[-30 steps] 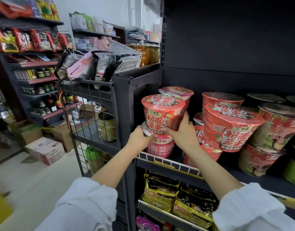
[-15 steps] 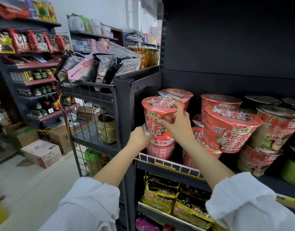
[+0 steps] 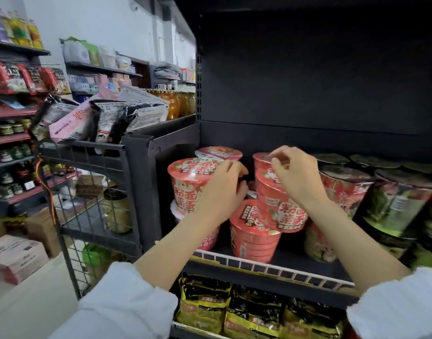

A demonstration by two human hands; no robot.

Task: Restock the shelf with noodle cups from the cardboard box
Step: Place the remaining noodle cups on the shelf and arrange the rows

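Red noodle cups stand stacked two high on the dark shelf, behind its white wire rail. My left hand curls around the right side of the upper left red cup, which sits on a lower cup. My right hand lies over the lid of a tilted red cup, fingertips pinched at its top rim. That cup leans on another red cup. A further red cup stands behind.
Dark green noodle cups fill the shelf's right side. Yellow-black packets lie on the shelf below. A wire rack with snack bags stands to the left. Cardboard boxes sit on the floor at the far left.
My right hand has left the upper left cup and moved right onto the tilted cup. My left hand has shifted from the lower cup's left side to the upper cup's right side.
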